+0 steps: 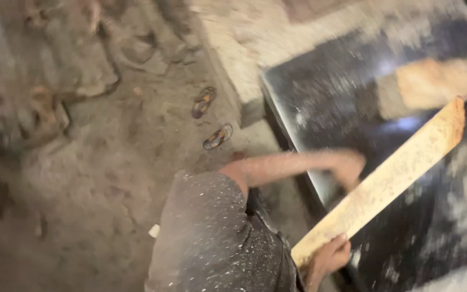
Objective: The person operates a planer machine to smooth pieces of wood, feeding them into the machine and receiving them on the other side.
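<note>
Dusty dark slab (352, 103), plank (385, 181) overhanging edge.

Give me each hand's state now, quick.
Left hand: blurred at the black slab edge; cannot tell open or closed.
Right hand: closed on the wooden plank, lower end.

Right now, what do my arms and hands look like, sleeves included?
Your left arm comes out of a dark grey short sleeve flecked with white specks; below it the arm is bare. The left hand is motion-blurred, no glove visible. Your right hand, on the long pale wooden plank, is bare too, no glove or watch showing; its sleeve is out of view.
</note>
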